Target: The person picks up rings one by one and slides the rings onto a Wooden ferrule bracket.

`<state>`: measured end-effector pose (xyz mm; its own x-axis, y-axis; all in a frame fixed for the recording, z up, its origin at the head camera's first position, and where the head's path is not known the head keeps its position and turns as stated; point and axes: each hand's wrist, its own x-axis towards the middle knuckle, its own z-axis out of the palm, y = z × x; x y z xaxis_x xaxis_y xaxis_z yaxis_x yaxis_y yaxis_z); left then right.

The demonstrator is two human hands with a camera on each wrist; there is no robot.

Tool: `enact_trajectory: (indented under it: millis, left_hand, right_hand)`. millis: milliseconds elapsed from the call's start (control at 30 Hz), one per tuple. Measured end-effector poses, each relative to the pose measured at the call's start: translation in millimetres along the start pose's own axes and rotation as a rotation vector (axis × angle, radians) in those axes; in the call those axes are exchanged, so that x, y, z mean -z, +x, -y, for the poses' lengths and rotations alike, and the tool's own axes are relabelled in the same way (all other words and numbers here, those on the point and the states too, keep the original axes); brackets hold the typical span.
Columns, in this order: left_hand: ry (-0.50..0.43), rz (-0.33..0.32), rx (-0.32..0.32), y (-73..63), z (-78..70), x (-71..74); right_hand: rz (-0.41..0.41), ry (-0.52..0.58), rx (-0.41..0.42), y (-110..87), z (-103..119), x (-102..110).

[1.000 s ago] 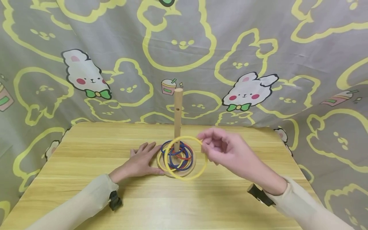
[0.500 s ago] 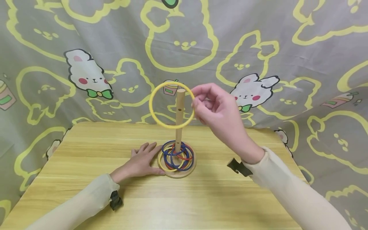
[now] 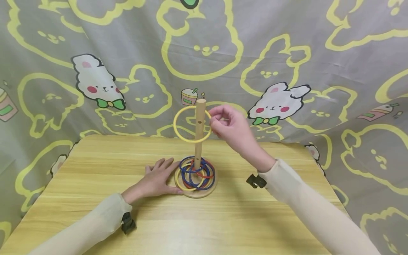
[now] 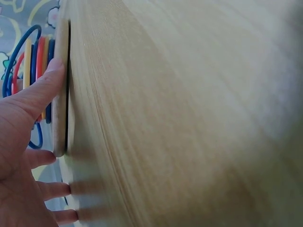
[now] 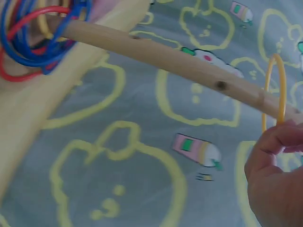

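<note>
In the head view my right hand (image 3: 234, 131) pinches a yellow ring (image 5: 282, 90) by its right side between thumb and fingers. That ring encircles the upper part of an upright wooden post (image 3: 198, 152), with the post's top above it. Around the post's foot, on a round wooden base (image 3: 199, 194), lie several overlapping blue (image 5: 45, 64), red (image 4: 40, 47) and yellow rings. My left hand (image 3: 156, 180) rests at the base's left side, fingers spread. Its thumb lies on the base edge, and the other fingertips reach the table beside it.
A wood-grain table (image 3: 197, 226) bears the ring stand near its back middle. Behind and at both sides hangs a grey curtain (image 3: 140, 39) with yellow outlines and rabbit prints. A dark wrist strap (image 3: 128, 223) shows at the left sleeve and another at the right.
My right hand has raised the yellow ring from in front of the base to the post's top, then lowered it slightly around the post. The left hand has stayed put.
</note>
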<state>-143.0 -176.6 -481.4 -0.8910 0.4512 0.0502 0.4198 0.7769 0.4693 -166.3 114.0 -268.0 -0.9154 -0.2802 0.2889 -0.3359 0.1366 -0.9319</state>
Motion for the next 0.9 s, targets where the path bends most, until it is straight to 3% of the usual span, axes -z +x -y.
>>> enact_trajectory:
  millis: [200,367,633,900]
  left_hand:
    - [-0.002,-0.007,-0.006,-1.4,-1.1,-0.4]
    - [-0.009,-0.008,-0.010,-1.3,-1.2,-1.9]
    - [-0.007,-0.005,0.001,-2.9,-2.2,-1.7]
    - [-0.014,-0.002,0.005,-3.3,-1.3,-1.9]
  right_hand:
    - [0.066,-0.036,-0.146,-7.9,-40,-7]
    - [0.105,-0.056,-0.218,-21.8,-73,-17]
    - [0.146,-0.112,-0.286,-36.8,-111,-27]
    - [0.204,-0.219,-0.294,-47.2,-130,-32]
